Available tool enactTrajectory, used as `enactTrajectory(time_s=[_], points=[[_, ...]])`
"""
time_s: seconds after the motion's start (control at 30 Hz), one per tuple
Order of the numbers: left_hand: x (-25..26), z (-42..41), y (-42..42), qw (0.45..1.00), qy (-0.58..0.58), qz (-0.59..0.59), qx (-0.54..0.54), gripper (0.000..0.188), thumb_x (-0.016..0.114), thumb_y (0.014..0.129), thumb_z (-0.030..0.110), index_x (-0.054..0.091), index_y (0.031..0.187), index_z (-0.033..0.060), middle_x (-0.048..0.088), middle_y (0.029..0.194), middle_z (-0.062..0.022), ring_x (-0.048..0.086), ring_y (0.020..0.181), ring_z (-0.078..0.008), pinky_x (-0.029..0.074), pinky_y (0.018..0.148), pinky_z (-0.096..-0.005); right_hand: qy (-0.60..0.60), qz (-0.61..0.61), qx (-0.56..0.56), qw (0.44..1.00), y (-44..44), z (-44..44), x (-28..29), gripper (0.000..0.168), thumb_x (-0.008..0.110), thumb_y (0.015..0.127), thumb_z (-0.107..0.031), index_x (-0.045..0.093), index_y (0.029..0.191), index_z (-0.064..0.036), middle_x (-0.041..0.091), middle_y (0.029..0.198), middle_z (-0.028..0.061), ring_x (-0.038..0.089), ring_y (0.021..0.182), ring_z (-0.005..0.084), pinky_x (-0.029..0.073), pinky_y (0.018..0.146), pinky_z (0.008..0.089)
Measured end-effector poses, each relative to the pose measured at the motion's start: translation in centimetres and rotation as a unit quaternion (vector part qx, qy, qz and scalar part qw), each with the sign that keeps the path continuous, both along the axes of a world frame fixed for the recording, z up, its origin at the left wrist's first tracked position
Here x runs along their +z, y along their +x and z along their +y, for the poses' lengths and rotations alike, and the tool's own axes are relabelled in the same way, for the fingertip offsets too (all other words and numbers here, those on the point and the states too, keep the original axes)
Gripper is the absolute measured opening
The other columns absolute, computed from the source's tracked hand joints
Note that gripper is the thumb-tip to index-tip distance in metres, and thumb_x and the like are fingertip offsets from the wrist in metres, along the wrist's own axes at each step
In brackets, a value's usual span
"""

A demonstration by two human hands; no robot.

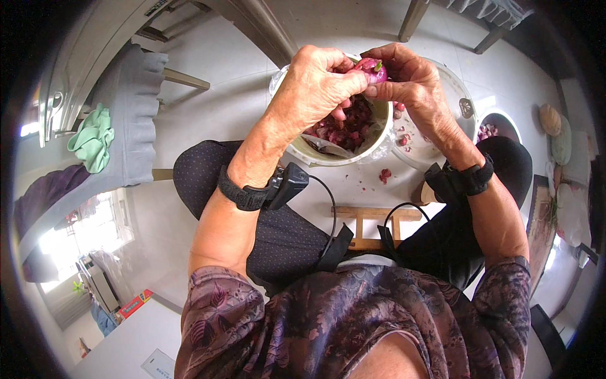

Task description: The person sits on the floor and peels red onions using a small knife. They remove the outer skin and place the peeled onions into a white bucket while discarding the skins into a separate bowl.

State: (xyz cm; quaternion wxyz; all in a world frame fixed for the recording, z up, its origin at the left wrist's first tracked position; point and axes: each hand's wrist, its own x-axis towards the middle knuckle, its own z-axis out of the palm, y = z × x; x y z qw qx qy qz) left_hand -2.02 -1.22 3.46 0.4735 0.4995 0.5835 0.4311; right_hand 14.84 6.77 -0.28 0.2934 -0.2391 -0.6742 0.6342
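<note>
Both of my hands hold one red onion (374, 70) with a short green sprout, above a round bucket. My left hand (324, 78) grips its left side with thumb and fingers. My right hand (405, 76) pinches its right side; its fingertips are partly hidden behind the onion. Below them the bucket (326, 162), with a clear plastic bag at its edge, holds many dark red skins (352, 125). Partly under my right forearm lies a round translucent lid (461, 78) with small onions and skin scraps on it.
A white bowl (513, 122) of small red pieces stands on the right, beyond it squashes (561, 139). A scrap of skin (385, 176) lies on the floor. Nearer is a low wooden stool (374, 213). A grey-covered table (135, 118) with a green cloth (94, 137) stands left. Cables hang from both wrist straps.
</note>
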Motion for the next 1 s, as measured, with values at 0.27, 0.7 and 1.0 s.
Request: enactTrajectory(time_s=[0.27,0.7,1.0], points=[[-0.2,-0.2,0.2,1.0,-0.005,-0.013,-0.002,0.028,0.063,0.079,0.018,0.063,0.081,-0.0098,0.062,0.064,-0.0096,0.056,0.049,-0.0097,0.049,0.041,-0.0214,0.02,-0.02,-0.029,0.999,-0.3,-0.7,0.2,0.038,0.077,0.066,-0.005,0.062,0.1,0.001,0.066,0.089,0.0089,0.061,0.083,0.0144,0.049,0.08,0.0275],[-0.9,0.0,-0.7,1.0,-0.026,-0.016,0.002,0.017,0.057,0.083,0.009,0.061,0.081,-0.0065,0.058,0.065,-0.006,0.054,0.045,-0.0096,0.049,0.041,-0.0223,-0.064,-0.002,-0.002,0.998,-0.4,-0.4,-0.4,0.041,0.077,0.068,-0.009,0.062,0.106,-0.003,0.066,0.094,0.0066,0.06,0.088,0.0139,0.047,0.086,0.0278],[-0.1,0.1,-0.4,0.998,-0.046,-0.045,0.007,0.024,0.06,0.086,0.019,0.061,0.082,-0.0054,0.057,0.067,-0.0065,0.054,0.045,-0.0108,0.048,0.043,-0.0218,-0.07,0.011,-0.018,0.997,-0.5,-0.3,-0.3,0.043,0.077,0.067,-0.005,0.061,0.107,0.002,0.066,0.093,0.0089,0.061,0.087,0.0156,0.048,0.085,0.0282]])
